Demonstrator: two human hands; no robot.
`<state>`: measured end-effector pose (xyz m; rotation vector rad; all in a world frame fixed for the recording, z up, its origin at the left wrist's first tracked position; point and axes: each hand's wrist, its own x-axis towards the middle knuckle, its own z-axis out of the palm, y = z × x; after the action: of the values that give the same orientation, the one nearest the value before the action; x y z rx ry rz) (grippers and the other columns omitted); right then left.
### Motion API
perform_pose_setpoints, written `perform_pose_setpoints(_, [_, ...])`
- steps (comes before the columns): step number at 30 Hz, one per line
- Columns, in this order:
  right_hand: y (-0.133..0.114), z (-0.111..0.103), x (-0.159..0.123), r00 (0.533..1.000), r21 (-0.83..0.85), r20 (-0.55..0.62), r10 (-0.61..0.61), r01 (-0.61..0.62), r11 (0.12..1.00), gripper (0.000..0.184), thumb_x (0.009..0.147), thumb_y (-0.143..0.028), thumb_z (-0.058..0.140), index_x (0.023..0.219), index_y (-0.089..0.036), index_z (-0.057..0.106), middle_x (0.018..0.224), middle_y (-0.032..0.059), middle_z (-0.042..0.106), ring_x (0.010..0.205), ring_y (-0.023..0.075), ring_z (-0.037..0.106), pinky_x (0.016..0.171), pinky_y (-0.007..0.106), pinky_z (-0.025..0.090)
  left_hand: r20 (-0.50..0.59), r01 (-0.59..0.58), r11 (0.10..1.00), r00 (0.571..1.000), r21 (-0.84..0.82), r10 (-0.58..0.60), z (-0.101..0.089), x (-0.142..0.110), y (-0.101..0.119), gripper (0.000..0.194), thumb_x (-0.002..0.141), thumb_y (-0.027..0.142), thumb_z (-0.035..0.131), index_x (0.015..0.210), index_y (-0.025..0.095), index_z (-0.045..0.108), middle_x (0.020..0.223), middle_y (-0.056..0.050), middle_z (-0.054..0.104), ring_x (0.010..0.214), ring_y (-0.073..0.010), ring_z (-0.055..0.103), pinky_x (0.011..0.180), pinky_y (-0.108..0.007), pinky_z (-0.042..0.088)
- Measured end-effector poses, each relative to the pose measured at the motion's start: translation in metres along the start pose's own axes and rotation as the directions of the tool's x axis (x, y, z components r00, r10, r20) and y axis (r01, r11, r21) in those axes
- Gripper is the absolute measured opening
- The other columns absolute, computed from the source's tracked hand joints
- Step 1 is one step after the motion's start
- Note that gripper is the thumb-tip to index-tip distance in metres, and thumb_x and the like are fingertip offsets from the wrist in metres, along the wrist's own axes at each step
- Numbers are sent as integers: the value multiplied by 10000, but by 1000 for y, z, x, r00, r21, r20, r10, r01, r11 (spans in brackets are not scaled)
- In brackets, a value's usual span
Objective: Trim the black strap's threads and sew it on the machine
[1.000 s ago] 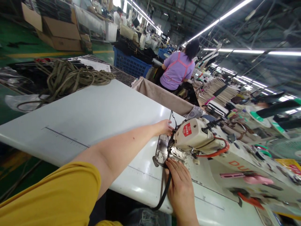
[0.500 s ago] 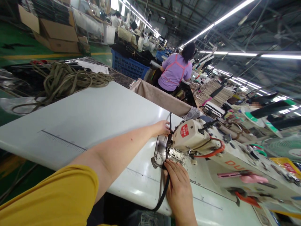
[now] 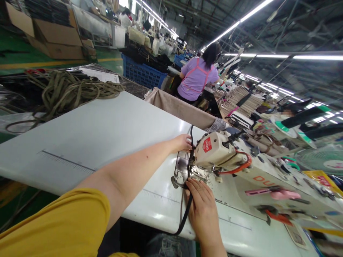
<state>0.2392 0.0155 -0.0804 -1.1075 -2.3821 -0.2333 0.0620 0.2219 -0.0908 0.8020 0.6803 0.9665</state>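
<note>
A cream sewing machine (image 3: 214, 153) with a red label stands on the white table (image 3: 107, 132). A black strap (image 3: 187, 210) runs from the table's front edge under the machine's head and comes out behind it. My left hand (image 3: 183, 142) reaches behind the head and pinches the strap there. My right hand (image 3: 202, 207) lies flat on the table in front of the needle plate (image 3: 182, 169), fingers pressing on the strap.
A tangle of olive webbing (image 3: 66, 91) lies at the table's far left. A person in a purple top (image 3: 197, 76) sits with their back turned beyond a beige cloth edge (image 3: 182, 107). Blue crate (image 3: 142, 73), cardboard boxes (image 3: 53, 35), stacked pieces (image 3: 241, 101) and thread cones (image 3: 284, 125) surround.
The strap end behind the machine has risen a little as my left hand draws it back. My right hand stays on the strap in front. The view has shifted slightly.
</note>
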Motion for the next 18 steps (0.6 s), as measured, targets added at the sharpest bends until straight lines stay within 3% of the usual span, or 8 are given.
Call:
perform_pose_setpoints(12, [0, -1, 1, 1000, 7, -3, 8, -8, 1000, 286, 1050, -229, 549, 1303, -218, 683, 1270, 110, 754, 1206, 269, 702, 1097, 530, 533, -129, -153, 985, 981, -81, 142, -10, 2, 24, 505, 675, -34, 888, 1055, 134, 601, 853, -89, 789, 774, -217, 780, 854, -407, 635])
perform_pose_setpoints(18, [0, -1, 1, 1000, 6, -7, 4, -4, 1000, 272, 1054, -230, 550, 1292, -211, 678, 1255, 115, 759, 1184, 271, 708, 1086, 529, 535, -195, -218, 966, 963, -141, 189, -13, -2, 35, 373, 777, -84, 775, 1037, 113, 594, 853, -74, 775, 773, -170, 767, 947, -407, 610])
